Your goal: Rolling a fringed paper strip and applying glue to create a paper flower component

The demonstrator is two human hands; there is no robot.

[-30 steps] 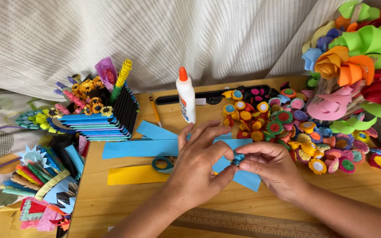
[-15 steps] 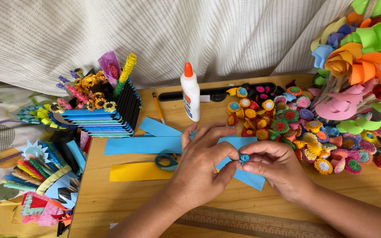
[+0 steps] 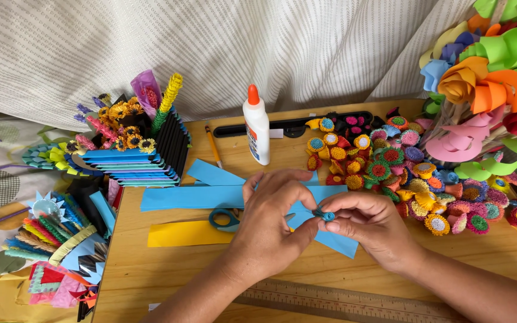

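Both the left hand (image 3: 267, 230) and right hand (image 3: 369, 224) pinch a small blue rolled paper coil (image 3: 325, 214), apparently tight, which could unroll if either grip loosens.

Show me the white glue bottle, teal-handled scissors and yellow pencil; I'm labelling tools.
white glue bottle with orange cap (image 3: 258, 131), head view, on its body
teal-handled scissors (image 3: 222, 219), head view, on a handle loop
yellow pencil (image 3: 213, 147), head view, on mid-shaft

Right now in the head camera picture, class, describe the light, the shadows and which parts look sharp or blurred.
Head view: soft, even light with no glare; the white plastic glue bottle with orange cap casts only a faint shadow on the pale wooden table; the left hand, right hand and small rolled blue paper coil are sharp; edges bend slightly.
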